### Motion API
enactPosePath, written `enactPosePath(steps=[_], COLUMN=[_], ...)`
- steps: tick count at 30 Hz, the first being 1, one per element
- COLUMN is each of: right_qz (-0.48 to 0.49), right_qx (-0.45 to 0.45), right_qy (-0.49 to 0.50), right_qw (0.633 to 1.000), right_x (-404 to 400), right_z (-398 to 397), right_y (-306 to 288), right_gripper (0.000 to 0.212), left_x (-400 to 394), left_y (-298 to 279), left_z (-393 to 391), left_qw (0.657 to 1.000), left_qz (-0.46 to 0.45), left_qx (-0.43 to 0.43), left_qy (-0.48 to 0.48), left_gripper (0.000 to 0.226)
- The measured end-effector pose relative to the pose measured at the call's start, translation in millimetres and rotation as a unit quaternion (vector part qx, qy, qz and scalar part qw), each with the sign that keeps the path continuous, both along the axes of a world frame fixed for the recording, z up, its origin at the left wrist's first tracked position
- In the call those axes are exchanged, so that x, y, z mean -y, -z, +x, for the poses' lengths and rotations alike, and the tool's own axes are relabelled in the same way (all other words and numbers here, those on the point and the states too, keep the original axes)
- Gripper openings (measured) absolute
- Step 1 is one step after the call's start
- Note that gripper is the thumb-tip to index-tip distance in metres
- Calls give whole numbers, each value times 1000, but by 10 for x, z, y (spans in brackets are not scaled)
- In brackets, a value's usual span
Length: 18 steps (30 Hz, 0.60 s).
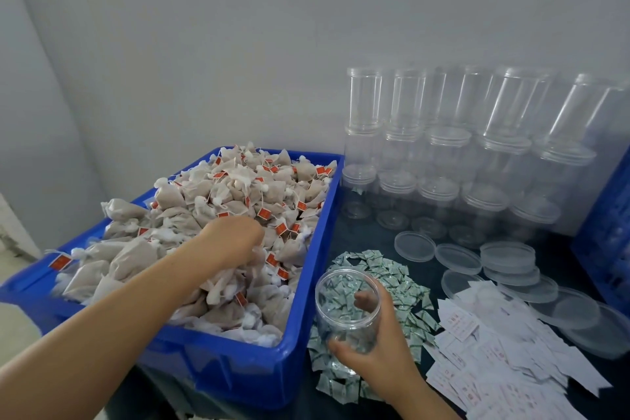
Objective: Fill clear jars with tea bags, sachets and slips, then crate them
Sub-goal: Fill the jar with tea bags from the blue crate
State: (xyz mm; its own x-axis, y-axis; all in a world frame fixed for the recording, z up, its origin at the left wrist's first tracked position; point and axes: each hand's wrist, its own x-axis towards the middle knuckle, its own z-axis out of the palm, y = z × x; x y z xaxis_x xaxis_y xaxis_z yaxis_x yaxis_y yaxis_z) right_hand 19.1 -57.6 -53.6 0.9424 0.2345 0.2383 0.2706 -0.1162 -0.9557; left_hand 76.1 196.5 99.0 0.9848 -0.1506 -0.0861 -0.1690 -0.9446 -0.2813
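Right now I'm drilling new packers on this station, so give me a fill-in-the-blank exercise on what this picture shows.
1. The tea bags are heaped in a bin coloured ____.
2. The right hand grips a clear ____ above the sachets.
3. The left hand reaches into the pile of ____.
4. The loose lids lie in front of the stacked empty ____.

Missing words: blue; jar; tea bags; jars

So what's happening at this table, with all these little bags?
A person is packing jars. The left hand digs into the tea bags heaped in a blue crate. The right hand grips an open clear jar, apparently empty, over a pile of sachets. Paper slips, loose lids and stacked empty jars wait nearby.
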Motion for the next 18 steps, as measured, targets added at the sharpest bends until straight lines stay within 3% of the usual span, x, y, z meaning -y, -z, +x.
enactPosePath(steps=[4, 8, 12, 18], right_qz=[6, 5, -13, 17], right_qx=[8, 16, 6, 0], right_qy=[-5, -9, 6, -13], right_qw=[1000, 1000, 1000, 1000], right_x=[-4, 7, -11, -3], right_z=[-8, 0, -12, -14], right_y=[-1, 16, -4, 14], right_gripper=[103, 105, 101, 99], left_x=[6, 124, 360, 696], left_y=[-245, -452, -504, -413], left_z=[-81, -213, -351, -439], left_qw=[980, 947, 915, 888], left_qz=[-196, -316, -395, -442], left_qx=[24, 45, 18, -44], left_qy=[19, 45, 76, 116], left_gripper=[12, 15, 17, 11])
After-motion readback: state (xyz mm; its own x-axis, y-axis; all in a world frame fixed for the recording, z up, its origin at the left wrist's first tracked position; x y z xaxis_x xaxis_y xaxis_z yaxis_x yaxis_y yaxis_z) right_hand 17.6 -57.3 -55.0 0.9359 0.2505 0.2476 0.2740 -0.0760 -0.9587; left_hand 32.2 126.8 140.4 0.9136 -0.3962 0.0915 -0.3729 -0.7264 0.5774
